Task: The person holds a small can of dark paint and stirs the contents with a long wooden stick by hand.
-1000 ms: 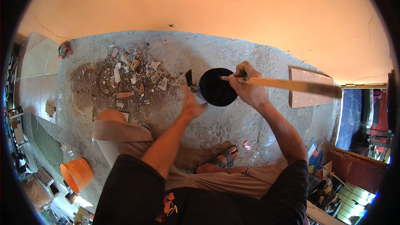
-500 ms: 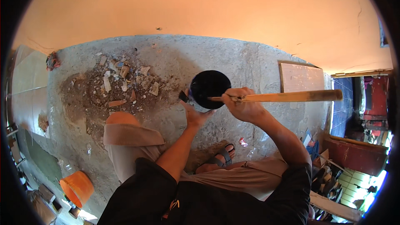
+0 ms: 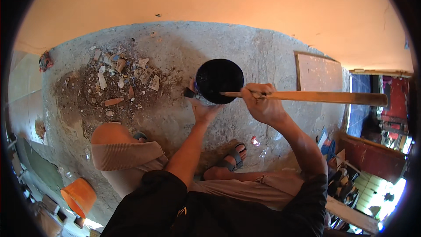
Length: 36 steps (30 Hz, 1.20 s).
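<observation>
A dark, round-mouthed bucket (image 3: pixel 219 78) is held over the concrete floor, its black inside facing me. My left hand (image 3: pixel 204 110) is closed around its near left side, palm and fingers against the wall. A small black piece (image 3: pixel 189 93) sticks out by the left thumb; I cannot make out what it is. My right hand (image 3: pixel 265 103) grips a long wooden stick (image 3: pixel 324 97) near its thin end. That narrow tip points left, overlapping the bucket's mouth, while the thicker end reaches out to the right. Whether the tip touches the bucket is unclear.
Broken rubble (image 3: pixel 125 77) lies in a heap on the left. A flat board (image 3: pixel 320 72) rests near the orange wall (image 3: pixel 210 0) at the back right. An orange bucket (image 3: pixel 79 196) lies tilted at the lower left. My sandalled foot (image 3: pixel 233 158) is just below the hands.
The view has shifted a little. The bucket looks larger and sits higher in the picture. My right hand and the stick have moved rightward; both grips stay the same.
</observation>
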Motion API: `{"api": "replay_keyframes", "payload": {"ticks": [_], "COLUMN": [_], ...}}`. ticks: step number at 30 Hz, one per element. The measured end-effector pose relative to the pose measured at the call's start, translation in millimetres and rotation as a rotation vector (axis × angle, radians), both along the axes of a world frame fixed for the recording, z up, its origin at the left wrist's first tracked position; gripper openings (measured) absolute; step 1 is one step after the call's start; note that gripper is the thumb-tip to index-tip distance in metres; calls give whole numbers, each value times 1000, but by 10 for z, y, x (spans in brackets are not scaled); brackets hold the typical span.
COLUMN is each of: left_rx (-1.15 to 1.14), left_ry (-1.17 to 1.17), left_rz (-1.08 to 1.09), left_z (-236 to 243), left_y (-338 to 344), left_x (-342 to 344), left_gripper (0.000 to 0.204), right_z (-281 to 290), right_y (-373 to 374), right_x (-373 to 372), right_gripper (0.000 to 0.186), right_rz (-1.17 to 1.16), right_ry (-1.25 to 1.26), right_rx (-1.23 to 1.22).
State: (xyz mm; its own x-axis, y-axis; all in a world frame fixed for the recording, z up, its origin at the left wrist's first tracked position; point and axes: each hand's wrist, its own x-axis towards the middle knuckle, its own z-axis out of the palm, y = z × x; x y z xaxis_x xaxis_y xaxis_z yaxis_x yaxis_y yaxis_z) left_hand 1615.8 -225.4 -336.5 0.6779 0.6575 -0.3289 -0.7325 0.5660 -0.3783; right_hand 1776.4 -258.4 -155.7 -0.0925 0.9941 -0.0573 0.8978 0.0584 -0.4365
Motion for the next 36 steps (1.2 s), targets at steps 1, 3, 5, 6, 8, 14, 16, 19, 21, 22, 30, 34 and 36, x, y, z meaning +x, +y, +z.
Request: {"api": "replay_keyframes", "payload": {"ticks": [1,3,5,6,8,14,16,19,21,22,30,34,36], "left_rx": [78,390,719,774,792,893,781,806,840,849,881,932,919], "left_ry": [100,530,1040,1147,1169,1258,1072,1109,1154,1168,1217,1375,1320], "left_rz": [8,75,155,176,169,210,187,186,188,191,200,229,248], "left_z": [-45,-272,-517,-590,-708,-836,-739,-714,-713,-712,-743,-654,-650], "left_y": [-20,-91,-165,-185,-227,-237,-252,-225,-226,-234,-230,-256,-232], "left_x": [52,81,106,132,151,180,225,158,147,145,164,231,217], "left_gripper": [119,119,119,119,119,119,120,120,119,119,118,118,119], "right_z": [-28,-123,-180,-174,-127,105,115,102,97,42,-102,-20,45], "right_y": [-9,102,231,295,318,213,129,86,97,117,391,387,353], "right_x": [-43,-143,-199,-203,-158,9,50,-43,-166,-188,-279,-108,43], "right_gripper": [19,20,21,21,22,29,30,30,29,29,26,25,23], "right_rz": [7,8,7,-64,-141,-205,-211,-138,-111,-110,-196,-216,-129], "right_ry": [110,144,168,182,198,0,-25,63,117,116,171,78,10], "right_rx": [43,84,124,117,109,160,173,55,47,49,44,121,178]}}
